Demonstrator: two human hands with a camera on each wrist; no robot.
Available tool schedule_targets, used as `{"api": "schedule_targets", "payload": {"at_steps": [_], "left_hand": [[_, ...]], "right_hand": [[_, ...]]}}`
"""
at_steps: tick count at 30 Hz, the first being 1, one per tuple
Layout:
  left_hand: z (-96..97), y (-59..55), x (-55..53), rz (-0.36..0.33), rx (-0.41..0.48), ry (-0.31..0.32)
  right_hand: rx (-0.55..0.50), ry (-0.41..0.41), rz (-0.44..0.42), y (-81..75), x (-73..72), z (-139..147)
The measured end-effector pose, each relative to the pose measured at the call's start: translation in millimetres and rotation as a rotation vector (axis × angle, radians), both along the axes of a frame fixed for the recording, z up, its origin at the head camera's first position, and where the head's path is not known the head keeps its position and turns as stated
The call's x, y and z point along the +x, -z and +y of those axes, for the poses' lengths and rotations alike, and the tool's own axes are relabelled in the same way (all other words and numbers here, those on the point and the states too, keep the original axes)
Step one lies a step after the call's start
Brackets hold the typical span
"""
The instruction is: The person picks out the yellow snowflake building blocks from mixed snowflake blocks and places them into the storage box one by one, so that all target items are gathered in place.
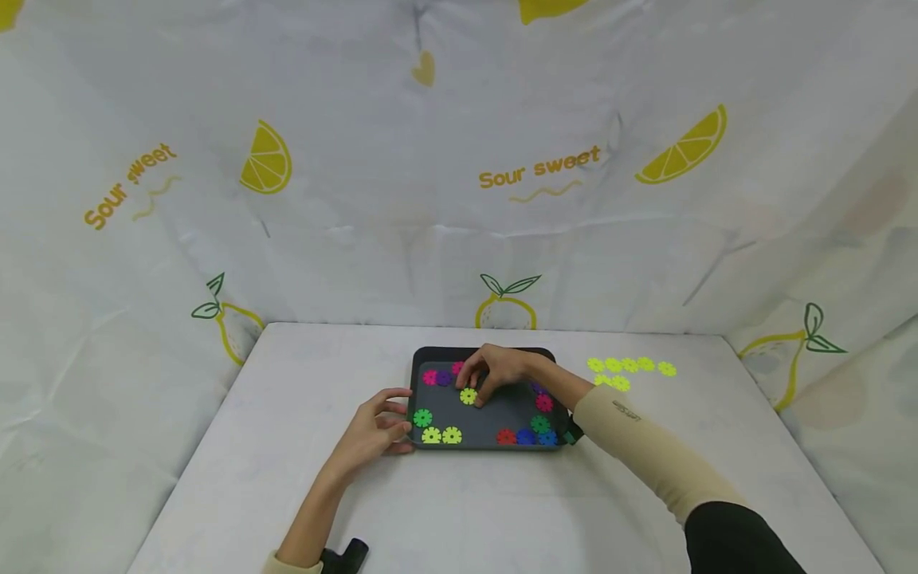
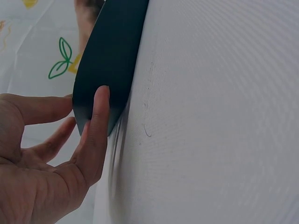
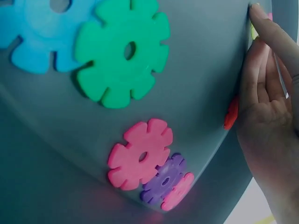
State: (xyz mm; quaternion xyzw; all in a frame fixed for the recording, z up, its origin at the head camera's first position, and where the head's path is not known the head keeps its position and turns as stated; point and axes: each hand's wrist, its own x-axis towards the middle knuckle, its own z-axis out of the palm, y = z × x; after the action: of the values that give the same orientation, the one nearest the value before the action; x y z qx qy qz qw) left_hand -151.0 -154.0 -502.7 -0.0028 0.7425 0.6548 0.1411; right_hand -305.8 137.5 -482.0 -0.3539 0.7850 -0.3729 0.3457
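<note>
A dark grey tray (image 1: 473, 418) holds several flower-shaped interlocking discs in various colours. At its left edge my left hand (image 1: 376, 426) grips the side, thumb on the rim and other fingers against the outer wall. The left wrist view shows those fingers around the corner of the tray (image 2: 114, 51). Over the middle of the tray, my right hand (image 1: 498, 371) pinches a yellow interlocking disc (image 1: 468, 396) between thumb and fingers. Two more yellow discs (image 1: 441, 435) lie in the near left corner, below a green disc (image 1: 422, 418).
On the white table (image 1: 473, 510), several yellow discs (image 1: 629, 365) lie in a loose group right of the tray. Inside the tray's right part are red, blue, green and pink discs (image 1: 544, 402). A lemon-print cloth (image 1: 387, 263) hangs behind the table.
</note>
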Motion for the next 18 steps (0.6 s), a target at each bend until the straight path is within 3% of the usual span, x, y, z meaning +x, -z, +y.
{"api": "schedule_targets", "payload": {"at_steps": [18], "left_hand": [[-1.2, 0.3, -0.4, -0.003, 0.006, 0.008]], "right_hand": [[0.017, -0.041, 0.101, 5.5, -4.0, -4.5]]}}
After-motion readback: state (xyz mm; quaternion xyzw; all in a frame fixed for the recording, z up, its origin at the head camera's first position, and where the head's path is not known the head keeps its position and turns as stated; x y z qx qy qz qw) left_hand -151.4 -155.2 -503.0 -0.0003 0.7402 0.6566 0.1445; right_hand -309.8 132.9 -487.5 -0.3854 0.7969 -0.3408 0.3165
